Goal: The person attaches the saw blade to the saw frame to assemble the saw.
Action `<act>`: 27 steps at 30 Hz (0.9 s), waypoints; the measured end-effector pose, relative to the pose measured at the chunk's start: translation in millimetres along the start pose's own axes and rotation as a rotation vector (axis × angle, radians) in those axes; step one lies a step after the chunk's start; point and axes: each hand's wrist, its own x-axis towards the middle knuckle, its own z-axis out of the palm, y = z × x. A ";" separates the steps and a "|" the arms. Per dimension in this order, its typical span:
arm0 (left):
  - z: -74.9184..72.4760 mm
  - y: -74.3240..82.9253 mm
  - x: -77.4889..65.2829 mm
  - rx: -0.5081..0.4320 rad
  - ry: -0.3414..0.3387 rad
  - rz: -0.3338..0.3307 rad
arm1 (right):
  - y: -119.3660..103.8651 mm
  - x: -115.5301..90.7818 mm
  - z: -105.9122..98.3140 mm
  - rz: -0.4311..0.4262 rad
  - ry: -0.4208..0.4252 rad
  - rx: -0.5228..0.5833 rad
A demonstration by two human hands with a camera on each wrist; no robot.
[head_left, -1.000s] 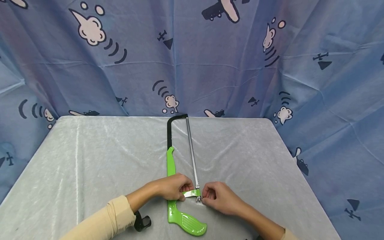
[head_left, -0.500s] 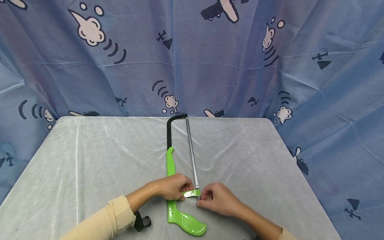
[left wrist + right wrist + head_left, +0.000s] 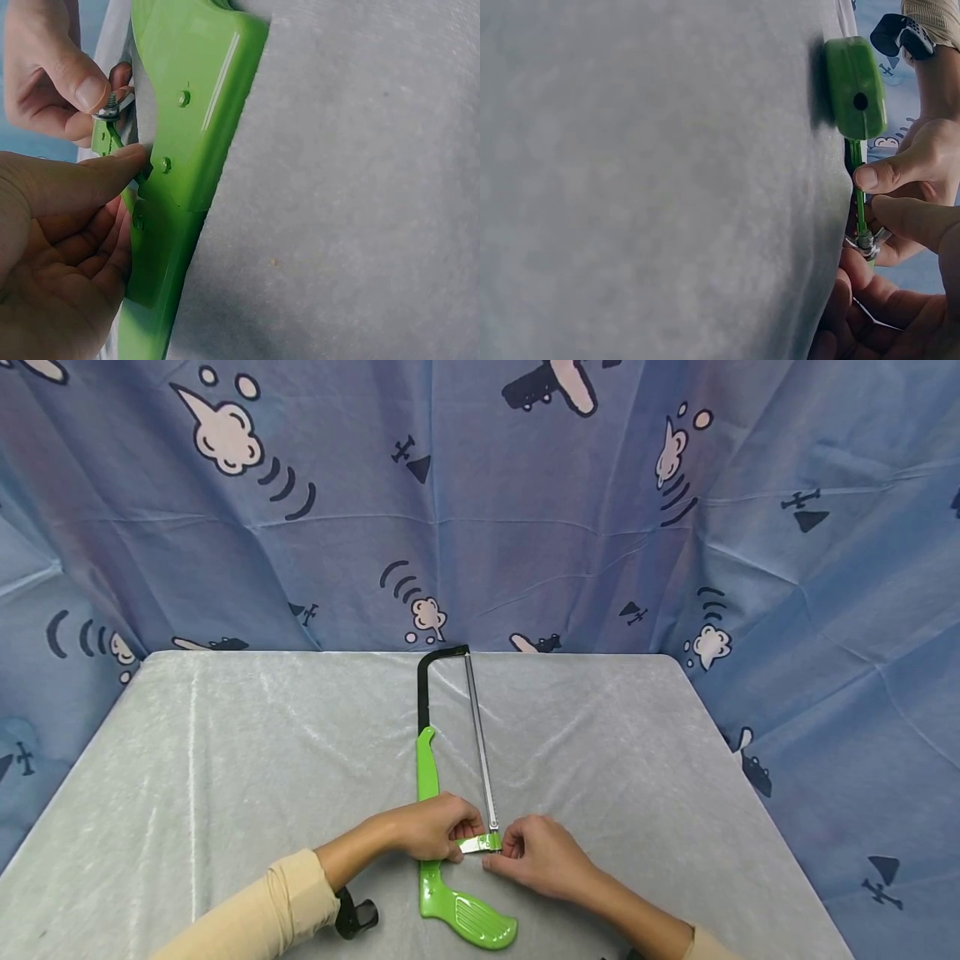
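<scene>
A hacksaw (image 3: 427,768) with a green handle and black front frame lies flat, its blade (image 3: 480,735) on the right side. My left hand (image 3: 435,827) pinches the saw's green bracket (image 3: 476,844) between thumb and fingers, close to where it joins the handle. At the blade's near end, a wing nut (image 3: 107,115) sits on a threaded bolt. My right hand (image 3: 553,860) holds this wing nut with curled thumb and index finger, covering it in the head view. Part of the nut shows between the fingers in the right wrist view.
The saw lies on a table (image 3: 300,760) covered in pale grey velvety cloth. A blue patterned curtain (image 3: 337,527) hangs behind and along both sides. A black wrist-worn device (image 3: 356,917) sticks out beside the left cuff.
My right thumb has moved left across the wing nut, which was visible earlier in the head view and is now covered. The left hand and hacksaw have stayed in place.
</scene>
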 end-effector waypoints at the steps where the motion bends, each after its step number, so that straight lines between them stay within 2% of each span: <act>1: -0.1 0.1 0.1 0.000 -0.001 0.000 | 0.0 0.0 0.0 0.000 0.001 0.001; 13: 0.4 -0.4 0.7 0.001 -0.002 -0.018 | -0.7 0.1 -1.7 -0.014 -0.003 0.005; 27: 0.4 -1.5 1.2 -0.004 -0.003 -0.022 | 9.5 -2.6 -13.4 -0.080 -0.067 0.133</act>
